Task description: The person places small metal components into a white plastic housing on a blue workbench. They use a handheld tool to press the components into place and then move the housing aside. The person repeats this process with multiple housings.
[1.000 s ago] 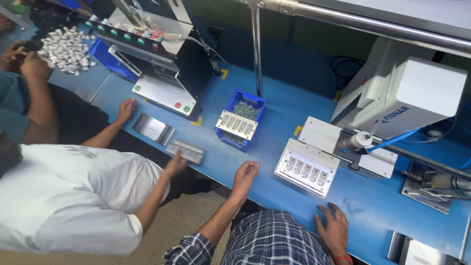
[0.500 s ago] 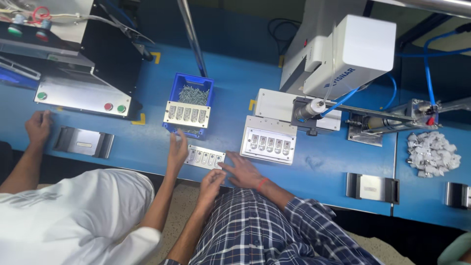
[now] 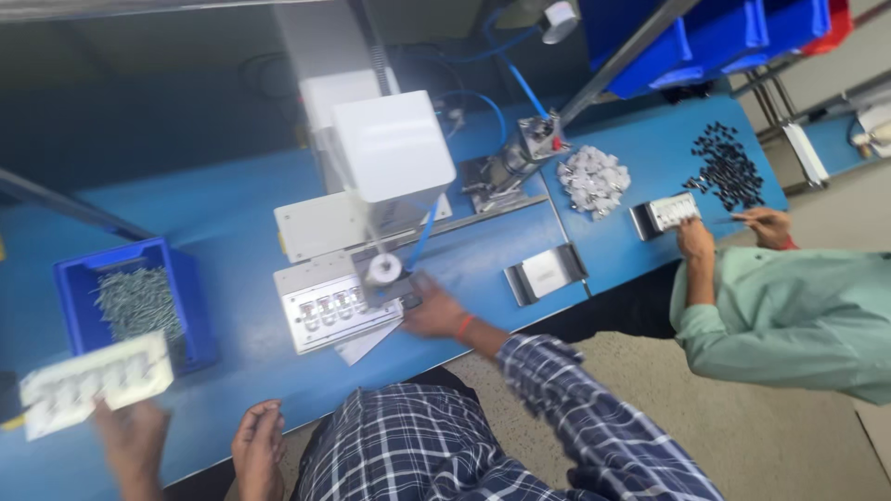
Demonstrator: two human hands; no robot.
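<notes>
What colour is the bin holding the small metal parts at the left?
Blue; the bin shows plainly in the head view.

Bench top [image 3: 232, 209]: bright blue. Bin [image 3: 79, 278] at left: deeper blue, w/ grey metal bits inside. Fixture tray [image 3: 334, 311]: white-grey, row of silvery slots. Machine head [image 3: 394, 148]: white, blue hose below. Right hand [image 3: 432, 311]: orange band at wrist, sleeve in navy/white plaid. Left hand [image 3: 258, 445]: bare. Co-worker's shirt [image 3: 798, 311]: pale green. Pile of parts [image 3: 594, 181]: whitish; small bits [image 3: 729, 172]: black. Upper bins [image 3: 705, 37]: blue, one red. Floor: beige speckle.
</notes>
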